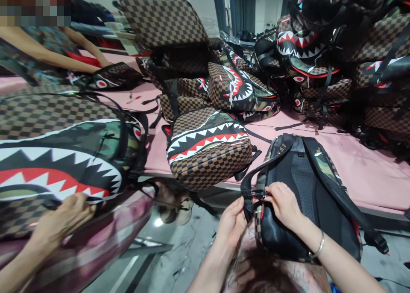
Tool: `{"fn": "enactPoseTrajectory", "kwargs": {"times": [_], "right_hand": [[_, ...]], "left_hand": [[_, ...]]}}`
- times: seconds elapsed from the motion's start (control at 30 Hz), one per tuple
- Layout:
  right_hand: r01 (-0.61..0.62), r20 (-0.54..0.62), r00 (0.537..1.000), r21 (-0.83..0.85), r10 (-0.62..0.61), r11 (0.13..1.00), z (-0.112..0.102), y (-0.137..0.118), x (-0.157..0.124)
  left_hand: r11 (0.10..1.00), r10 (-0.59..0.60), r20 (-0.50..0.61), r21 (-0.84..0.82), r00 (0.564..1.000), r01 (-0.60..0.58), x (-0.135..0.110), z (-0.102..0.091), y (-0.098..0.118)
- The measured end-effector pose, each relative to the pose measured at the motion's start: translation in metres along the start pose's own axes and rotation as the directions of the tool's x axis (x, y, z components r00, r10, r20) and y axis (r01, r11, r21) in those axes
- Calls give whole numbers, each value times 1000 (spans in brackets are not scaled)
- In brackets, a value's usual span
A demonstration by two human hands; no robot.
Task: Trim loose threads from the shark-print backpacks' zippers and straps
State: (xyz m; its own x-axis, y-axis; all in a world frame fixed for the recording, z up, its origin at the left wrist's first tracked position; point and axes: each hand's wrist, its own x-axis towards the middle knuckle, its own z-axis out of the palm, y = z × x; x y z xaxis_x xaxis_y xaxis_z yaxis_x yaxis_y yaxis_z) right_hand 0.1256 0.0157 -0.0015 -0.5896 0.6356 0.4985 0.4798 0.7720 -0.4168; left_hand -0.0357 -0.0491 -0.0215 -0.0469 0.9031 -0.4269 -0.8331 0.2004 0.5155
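Note:
A black-backed backpack (304, 190) lies tilted against the table's front edge, its padded back and shoulder straps facing up. At its left side my left hand (233, 220) is closed on the black shoulder strap (248, 188). My right hand (283, 203), with a bracelet at the wrist, reaches over the back panel and pinches a small dark piece at the strap, by the backpack's left edge. What exactly that piece is stays too small to tell. The other shoulder strap (346, 203) hangs to the right and ends in a black buckle (381, 244).
A checkered shark-mouth backpack (209, 152) lies just beyond on the pink table (378, 173). More backpacks are piled behind and at the right. At left, a co-worker's hand (65, 218) rests on a large backpack (60, 156); another person's arms (64, 56) work farther back.

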Motion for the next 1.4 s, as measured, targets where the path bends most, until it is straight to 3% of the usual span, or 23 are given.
{"fn": "enactPoseTrajectory", "kwargs": {"times": [0.2,0.5,0.93,1.4], "right_hand": [[29,49,998,-77,-25,997,2,-10,4],[27,-6,1000,-142,-28,989,1,-16,4],[183,60,983,-397,-174,899,4,-27,8],[151,42,988,-440,-148,885,7,-33,4]], "left_hand": [[998,59,-8,3,998,-59,0,0,-4],[996,71,-40,48,997,-69,-5,3,-7],[991,135,-95,26,986,-133,-8,8,-9],[985,171,-154,11,973,-172,-8,13,-11]]}}
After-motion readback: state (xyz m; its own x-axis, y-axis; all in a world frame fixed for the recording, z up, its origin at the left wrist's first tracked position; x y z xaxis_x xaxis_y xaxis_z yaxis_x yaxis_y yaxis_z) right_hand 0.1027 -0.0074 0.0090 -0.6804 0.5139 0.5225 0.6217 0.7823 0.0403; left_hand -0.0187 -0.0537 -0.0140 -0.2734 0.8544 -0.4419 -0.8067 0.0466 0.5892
